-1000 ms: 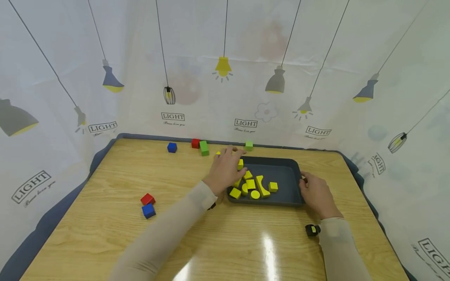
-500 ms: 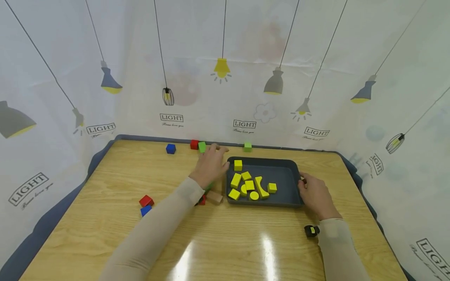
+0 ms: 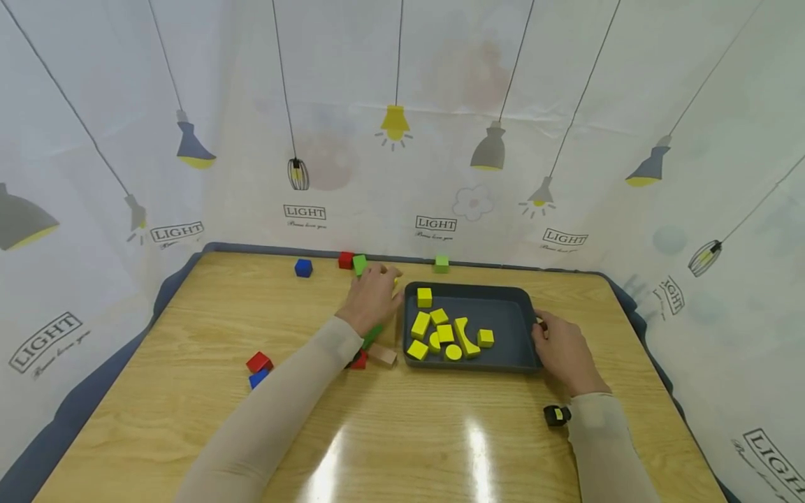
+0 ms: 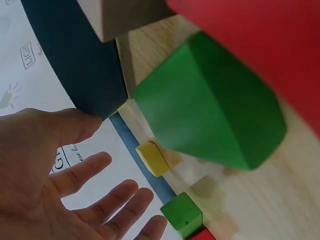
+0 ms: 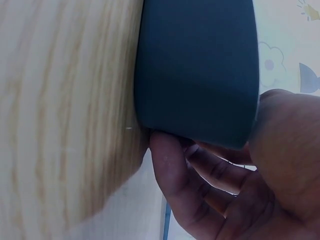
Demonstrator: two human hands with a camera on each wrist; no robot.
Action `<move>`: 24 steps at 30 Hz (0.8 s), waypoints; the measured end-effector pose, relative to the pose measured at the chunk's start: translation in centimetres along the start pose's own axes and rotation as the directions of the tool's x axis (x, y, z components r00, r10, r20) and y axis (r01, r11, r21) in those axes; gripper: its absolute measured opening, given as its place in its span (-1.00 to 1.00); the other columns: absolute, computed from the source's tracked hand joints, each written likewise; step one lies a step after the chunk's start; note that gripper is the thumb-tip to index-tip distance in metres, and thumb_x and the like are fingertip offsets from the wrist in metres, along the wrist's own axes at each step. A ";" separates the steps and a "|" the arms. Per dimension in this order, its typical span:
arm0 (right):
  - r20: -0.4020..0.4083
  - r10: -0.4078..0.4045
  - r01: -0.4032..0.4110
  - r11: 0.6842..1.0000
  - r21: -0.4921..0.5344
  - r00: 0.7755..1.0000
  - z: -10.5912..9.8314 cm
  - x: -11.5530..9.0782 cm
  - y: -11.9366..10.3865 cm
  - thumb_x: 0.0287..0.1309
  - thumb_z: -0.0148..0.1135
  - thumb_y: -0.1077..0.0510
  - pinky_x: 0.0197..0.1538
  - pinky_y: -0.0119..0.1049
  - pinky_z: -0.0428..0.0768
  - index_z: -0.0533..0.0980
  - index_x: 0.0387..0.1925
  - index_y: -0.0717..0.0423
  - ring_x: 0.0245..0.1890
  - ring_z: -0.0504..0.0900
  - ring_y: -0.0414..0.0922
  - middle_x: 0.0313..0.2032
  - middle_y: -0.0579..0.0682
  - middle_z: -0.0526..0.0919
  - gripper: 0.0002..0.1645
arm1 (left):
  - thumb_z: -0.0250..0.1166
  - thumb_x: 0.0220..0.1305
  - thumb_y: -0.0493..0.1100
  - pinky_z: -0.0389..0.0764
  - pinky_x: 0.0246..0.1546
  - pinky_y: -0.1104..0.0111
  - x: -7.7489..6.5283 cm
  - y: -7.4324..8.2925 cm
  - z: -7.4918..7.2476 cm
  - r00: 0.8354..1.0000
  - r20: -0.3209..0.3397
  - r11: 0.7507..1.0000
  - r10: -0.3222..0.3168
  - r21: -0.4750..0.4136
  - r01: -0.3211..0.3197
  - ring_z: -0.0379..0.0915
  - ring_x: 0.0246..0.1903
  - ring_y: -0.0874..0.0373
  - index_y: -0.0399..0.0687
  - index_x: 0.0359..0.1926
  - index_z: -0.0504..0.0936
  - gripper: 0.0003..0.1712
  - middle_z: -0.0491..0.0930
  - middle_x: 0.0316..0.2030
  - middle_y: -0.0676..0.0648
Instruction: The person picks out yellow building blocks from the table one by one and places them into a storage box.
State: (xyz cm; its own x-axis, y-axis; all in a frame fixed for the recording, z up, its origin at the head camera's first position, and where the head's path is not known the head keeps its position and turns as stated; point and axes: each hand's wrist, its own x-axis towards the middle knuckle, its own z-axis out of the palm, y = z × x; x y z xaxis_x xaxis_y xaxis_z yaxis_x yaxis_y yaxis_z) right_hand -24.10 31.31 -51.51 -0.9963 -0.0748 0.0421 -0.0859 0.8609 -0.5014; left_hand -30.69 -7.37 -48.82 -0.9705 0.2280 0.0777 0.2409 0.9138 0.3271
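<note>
My left hand (image 3: 371, 300) hovers just left of the dark grey tray (image 3: 512, 307), its fingers spread and holding nothing. A yellow block (image 4: 153, 159) stands on the table beyond its fingertips in the left wrist view; only a sliver of it shows in the head view. Close to the left wrist camera is a large-looking green block (image 4: 210, 105). Several yellow blocks, among them an arch-shaped block (image 3: 464, 338), lie inside the tray, mostly toward its left half. My right hand (image 3: 569, 353) grips the tray's right end, thumb at the rim and fingers curled beneath.
Along the back edge sit a blue cube (image 3: 303, 268), a red cube (image 3: 346, 260) and two light green blocks, one a cube (image 3: 441, 264). A plain wooden block (image 3: 382, 355) lies beside the tray. Farther left are a red block (image 3: 259, 362) and a partly hidden blue block (image 3: 258, 378).
My left hand has moved left from over the tray to beside it, uncovering the yellow blocks and the wooden block. My right hand stays on the tray.
</note>
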 end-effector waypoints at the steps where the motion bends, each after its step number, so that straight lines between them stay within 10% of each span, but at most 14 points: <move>1: 0.000 0.000 0.000 1.000 0.001 1.000 0.0 0.0 0.0 0.82 0.04 0.18 -0.48 -0.23 0.51 0.45 0.64 0.43 -0.54 0.58 -0.13 0.14 0.45 0.83 -0.40 | 0.39 0.75 0.03 0.69 0.49 -0.26 0.0 -0.1 0.0 1.000 0.008 1.000 -0.006 0.001 0.006 0.55 0.51 -0.25 -0.04 0.60 0.63 -0.43 0.62 0.50 -0.27; 24: -0.002 0.013 -0.013 1.000 -0.004 1.000 -0.1 -0.1 -0.1 0.82 0.06 0.18 -0.48 -0.23 0.50 0.46 0.64 0.42 -0.53 0.58 -0.12 0.12 0.43 0.83 -0.41 | 0.34 0.74 -0.16 0.63 0.56 -0.36 0.2 -0.9 0.2 0.990 0.139 1.000 -0.018 0.010 0.017 0.49 0.61 -0.35 -0.14 0.67 0.54 -0.40 0.46 0.70 -0.29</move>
State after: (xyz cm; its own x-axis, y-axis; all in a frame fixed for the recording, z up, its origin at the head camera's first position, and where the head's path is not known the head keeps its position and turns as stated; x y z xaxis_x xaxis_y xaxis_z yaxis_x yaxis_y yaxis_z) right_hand -24.02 31.24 -51.35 -0.9973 -0.0631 0.0372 -0.0733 0.8636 -0.4989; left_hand -31.11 -8.07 -49.31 -0.9649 0.2558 -0.0595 0.2245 0.9209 0.3187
